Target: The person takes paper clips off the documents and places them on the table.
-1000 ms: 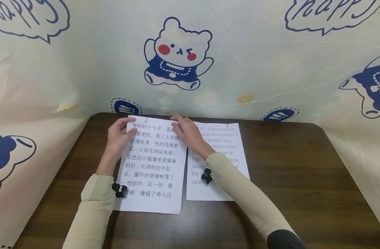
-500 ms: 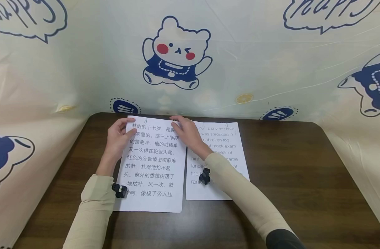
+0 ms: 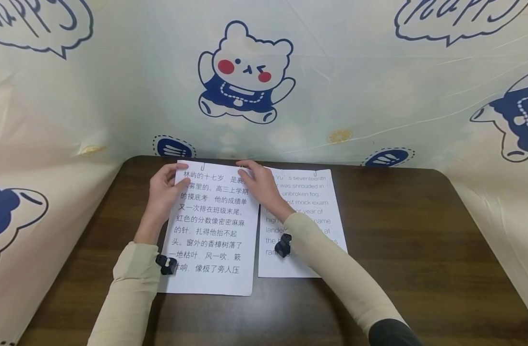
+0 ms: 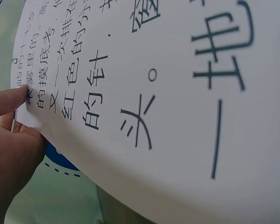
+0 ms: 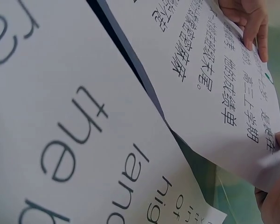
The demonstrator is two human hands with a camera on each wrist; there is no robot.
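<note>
In the head view, a white sheet with large printed Chinese text (image 3: pixel 212 230) lies on the left, its lower edge toward me. My left hand (image 3: pixel 163 190) pinches its upper left edge, thumb on the printed face and fingers behind, as the left wrist view shows. My right hand (image 3: pixel 261 185) holds the upper right corner between thumb and fingers. A small clip (image 3: pixel 202 166) sits on the sheet's top edge; it looks green in the right wrist view. Beside it, partly under my right forearm, lies a second white sheet with English text (image 3: pixel 304 211).
Both sheets are at the middle and left of a dark brown wooden table (image 3: pixel 411 250). Behind it hangs a pale curtain (image 3: pixel 341 86) printed with cartoon bears. Another clip (image 3: pixel 314 173) is on the English sheet's top edge. Small black devices are on both wrists.
Both hands keep their hold on the Chinese sheet, which stays in nearly the same place. The right wrist has shifted very slightly left, and the head view has moved a little.
</note>
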